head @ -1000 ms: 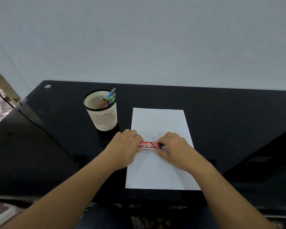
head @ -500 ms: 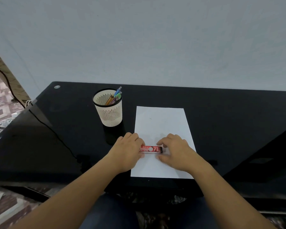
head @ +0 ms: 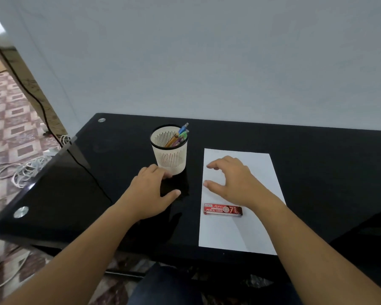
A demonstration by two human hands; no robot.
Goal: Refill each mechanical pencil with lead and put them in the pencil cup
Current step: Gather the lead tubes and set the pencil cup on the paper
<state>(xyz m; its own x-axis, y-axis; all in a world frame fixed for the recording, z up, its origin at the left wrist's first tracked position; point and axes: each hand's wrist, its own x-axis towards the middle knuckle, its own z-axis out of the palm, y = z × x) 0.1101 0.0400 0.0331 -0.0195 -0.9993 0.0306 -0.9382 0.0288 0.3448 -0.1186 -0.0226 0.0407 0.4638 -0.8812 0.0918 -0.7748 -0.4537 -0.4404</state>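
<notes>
A red lead case (head: 223,209) lies flat on a white sheet of paper (head: 240,236), near the sheet's left edge and toward the person, with its long side running left to right. Its label reads "Alpha" in light script along the top, "PENCIL LEAD" in white capitals below that, and a large "7" toward the right end, which is darker. The smaller print beside the numeral is too fine to read. Neither hand touches the case. The right hand (head: 235,181) is above the paper just beyond the case, palm down, fingers spread and loosely bent with the thumb held apart from them, and it holds nothing. The left hand (head: 150,190) is on the black glass table (head: 317,161) left of the paper, its fingers relaxed and its thumb stretched out to the right. Its fingertips reach the foot of the pencil cup (head: 169,150), but whether they press on it cannot be told. The cup is cream plastic with a dark rim and narrow vertical slots, and it stands upright just left of the sheet's far corner. Several mechanical pencils (head: 178,136) lean against its right side, with orange, blue, green and purple barrels showing above the rim. Round metal fittings (head: 20,211) sit in the table's left corners. White cables (head: 24,170) lie coiled on the patterned floor (head: 11,119) to the left.
</notes>
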